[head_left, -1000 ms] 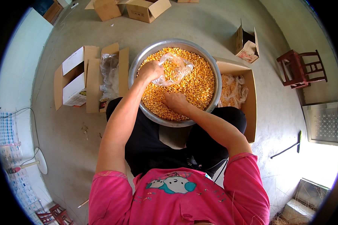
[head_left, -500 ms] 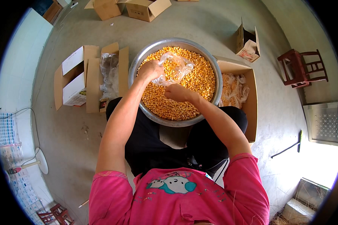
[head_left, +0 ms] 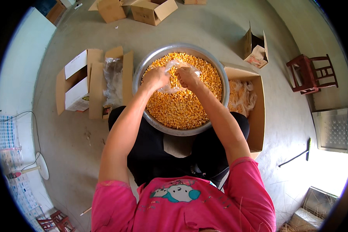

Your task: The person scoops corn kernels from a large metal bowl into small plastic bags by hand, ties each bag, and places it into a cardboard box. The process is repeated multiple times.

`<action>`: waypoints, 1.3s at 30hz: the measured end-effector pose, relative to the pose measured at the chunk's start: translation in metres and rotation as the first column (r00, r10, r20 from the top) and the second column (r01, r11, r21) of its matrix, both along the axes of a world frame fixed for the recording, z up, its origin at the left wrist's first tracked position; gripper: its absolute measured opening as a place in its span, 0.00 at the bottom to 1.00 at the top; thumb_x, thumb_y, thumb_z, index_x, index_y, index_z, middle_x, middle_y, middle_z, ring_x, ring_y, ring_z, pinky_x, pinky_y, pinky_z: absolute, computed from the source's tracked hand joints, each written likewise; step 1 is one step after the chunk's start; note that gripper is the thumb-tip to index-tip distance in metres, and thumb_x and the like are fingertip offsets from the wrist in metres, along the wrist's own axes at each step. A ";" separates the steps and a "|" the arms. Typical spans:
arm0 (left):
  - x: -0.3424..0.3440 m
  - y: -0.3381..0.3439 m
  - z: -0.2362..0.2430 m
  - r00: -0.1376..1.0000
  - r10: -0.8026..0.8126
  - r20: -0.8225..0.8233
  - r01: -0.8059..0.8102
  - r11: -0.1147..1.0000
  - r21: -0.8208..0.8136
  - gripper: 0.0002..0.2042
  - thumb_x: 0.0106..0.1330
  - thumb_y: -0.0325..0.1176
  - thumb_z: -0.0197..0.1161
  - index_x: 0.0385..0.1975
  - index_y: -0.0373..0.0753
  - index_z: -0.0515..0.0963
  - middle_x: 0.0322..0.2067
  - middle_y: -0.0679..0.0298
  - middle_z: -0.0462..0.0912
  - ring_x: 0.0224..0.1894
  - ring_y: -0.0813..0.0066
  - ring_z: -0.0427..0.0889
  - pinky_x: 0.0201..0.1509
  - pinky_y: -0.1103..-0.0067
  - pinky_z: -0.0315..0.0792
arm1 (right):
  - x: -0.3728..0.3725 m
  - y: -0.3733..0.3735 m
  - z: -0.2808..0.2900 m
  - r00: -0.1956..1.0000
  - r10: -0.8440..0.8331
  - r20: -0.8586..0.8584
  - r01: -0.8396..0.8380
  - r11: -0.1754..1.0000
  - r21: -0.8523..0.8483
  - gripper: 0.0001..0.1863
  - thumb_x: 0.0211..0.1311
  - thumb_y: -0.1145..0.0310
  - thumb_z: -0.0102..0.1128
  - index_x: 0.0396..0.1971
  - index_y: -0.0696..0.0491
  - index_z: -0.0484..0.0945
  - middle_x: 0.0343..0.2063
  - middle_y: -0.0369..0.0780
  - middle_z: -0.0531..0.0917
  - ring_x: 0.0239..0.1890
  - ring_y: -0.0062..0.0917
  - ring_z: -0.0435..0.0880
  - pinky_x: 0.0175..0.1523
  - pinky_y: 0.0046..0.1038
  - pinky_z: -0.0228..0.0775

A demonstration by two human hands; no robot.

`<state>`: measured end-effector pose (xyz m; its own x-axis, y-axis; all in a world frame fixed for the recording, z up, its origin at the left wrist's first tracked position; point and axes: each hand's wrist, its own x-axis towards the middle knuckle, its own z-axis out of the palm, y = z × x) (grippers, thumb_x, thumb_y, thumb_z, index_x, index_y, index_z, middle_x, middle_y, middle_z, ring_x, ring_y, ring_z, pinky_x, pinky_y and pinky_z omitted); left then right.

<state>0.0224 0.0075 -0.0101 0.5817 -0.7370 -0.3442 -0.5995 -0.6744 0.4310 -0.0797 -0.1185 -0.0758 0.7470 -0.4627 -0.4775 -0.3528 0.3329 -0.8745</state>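
A wide metal basin (head_left: 181,132) full of yellow corn kernels (head_left: 178,110) stands in front of my knees. On the kernels lies a clear plastic bag (head_left: 169,89) with some corn showing in and through it. My left hand (head_left: 157,78) is closed on the bag's left edge. Over the bag's mouth is my right hand (head_left: 188,78), its fingers curled together. Whether kernels are inside that fist cannot be seen, as the back of the hand covers them.
Right of the basin, a cardboard box (head_left: 258,112) contains bagged corn (head_left: 241,94). Left are a box of clear bags (head_left: 114,79) and an open white-and-brown box (head_left: 76,92). More cartons (head_left: 149,12) stand farther off. A dark red chair (head_left: 309,73) is at the right.
My right hand has moved up and forward from the kernels below the bag to the bag's mouth. The left hand keeps its hold on the bag's edge.
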 end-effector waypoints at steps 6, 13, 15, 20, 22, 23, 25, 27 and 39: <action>0.002 0.007 -0.006 0.999 -0.045 0.021 0.046 0.998 -0.048 0.14 0.61 0.37 0.51 0.39 0.35 0.76 0.36 0.46 0.81 0.41 0.51 0.81 0.48 0.63 0.72 | 0.032 0.014 -0.035 0.995 -0.098 0.012 0.094 0.900 -0.426 0.12 0.62 0.66 0.47 0.30 0.57 0.77 0.19 0.42 0.78 0.17 0.27 0.73 0.22 0.30 0.66; 0.010 0.010 -0.013 0.998 -0.016 0.063 0.020 0.998 -0.062 0.17 0.59 0.36 0.53 0.44 0.34 0.77 0.40 0.45 0.81 0.45 0.51 0.81 0.51 0.63 0.73 | 0.030 0.030 -0.021 0.972 0.187 0.145 -0.114 0.908 -0.404 0.16 0.65 0.62 0.45 0.40 0.59 0.75 0.38 0.49 0.80 0.43 0.39 0.78 0.48 0.36 0.67; 0.011 0.010 -0.016 0.998 -0.022 0.061 0.027 0.997 -0.076 0.17 0.59 0.36 0.53 0.44 0.34 0.77 0.41 0.45 0.81 0.45 0.51 0.81 0.52 0.63 0.72 | 0.028 0.027 -0.021 0.970 0.204 0.133 -0.119 0.872 -0.475 0.17 0.64 0.62 0.45 0.40 0.59 0.75 0.37 0.51 0.80 0.41 0.41 0.78 0.47 0.36 0.67; 0.015 0.008 -0.019 0.999 -0.031 0.044 0.035 0.996 -0.088 0.18 0.59 0.35 0.54 0.46 0.33 0.76 0.42 0.46 0.81 0.46 0.52 0.81 0.52 0.64 0.72 | 0.013 0.022 -0.016 0.981 0.155 0.121 -0.030 0.725 -0.688 0.16 0.63 0.62 0.46 0.32 0.60 0.78 0.29 0.53 0.81 0.35 0.41 0.80 0.42 0.38 0.69; 0.012 0.008 -0.011 1.000 0.003 0.028 -0.001 0.998 -0.059 0.18 0.59 0.35 0.54 0.47 0.33 0.75 0.43 0.46 0.81 0.46 0.53 0.81 0.52 0.65 0.72 | 0.004 0.018 -0.001 0.984 0.167 0.064 -0.071 0.691 -0.719 0.17 0.62 0.62 0.46 0.29 0.60 0.79 0.27 0.52 0.81 0.33 0.39 0.81 0.40 0.37 0.70; 0.009 0.007 -0.005 1.000 0.018 0.019 -0.017 0.999 -0.046 0.18 0.59 0.35 0.54 0.47 0.33 0.75 0.43 0.47 0.81 0.46 0.53 0.81 0.52 0.65 0.72 | -0.003 0.015 0.006 0.985 0.171 0.034 -0.092 0.673 -0.734 0.17 0.61 0.62 0.47 0.27 0.60 0.79 0.26 0.52 0.81 0.32 0.39 0.82 0.39 0.36 0.71; 0.007 0.007 0.000 0.999 0.029 0.039 -0.028 0.999 -0.027 0.18 0.59 0.34 0.53 0.47 0.33 0.75 0.43 0.47 0.81 0.46 0.54 0.81 0.53 0.66 0.72 | -0.017 0.015 0.019 0.983 0.185 0.017 -0.126 0.727 -0.675 0.18 0.61 0.62 0.48 0.24 0.61 0.79 0.21 0.46 0.81 0.28 0.31 0.80 0.37 0.32 0.71; 0.007 0.007 0.007 0.998 0.049 0.033 -0.049 0.999 -0.007 0.18 0.60 0.34 0.53 0.47 0.33 0.75 0.43 0.47 0.81 0.46 0.54 0.81 0.53 0.66 0.72 | -0.027 0.014 0.033 0.974 0.222 -0.053 -0.199 0.719 -0.666 0.17 0.60 0.61 0.50 0.23 0.60 0.80 0.21 0.45 0.81 0.26 0.28 0.80 0.37 0.30 0.72; 0.014 0.010 -0.009 0.994 0.031 0.103 -0.024 0.997 -0.069 0.20 0.61 0.34 0.50 0.51 0.32 0.73 0.42 0.46 0.81 0.44 0.55 0.82 0.51 0.68 0.73 | -0.082 -0.003 0.001 0.743 0.016 -0.669 -0.614 0.415 -0.672 0.17 0.60 0.59 0.49 0.42 0.54 0.77 0.42 0.50 0.81 0.48 0.45 0.79 0.52 0.45 0.69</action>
<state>0.0360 0.0177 -0.0191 0.6318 -0.7400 -0.2306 -0.6254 -0.6625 0.4124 -0.1615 -0.1212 -0.0743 0.7113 -0.6147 -0.3408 -0.7001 -0.6627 -0.2657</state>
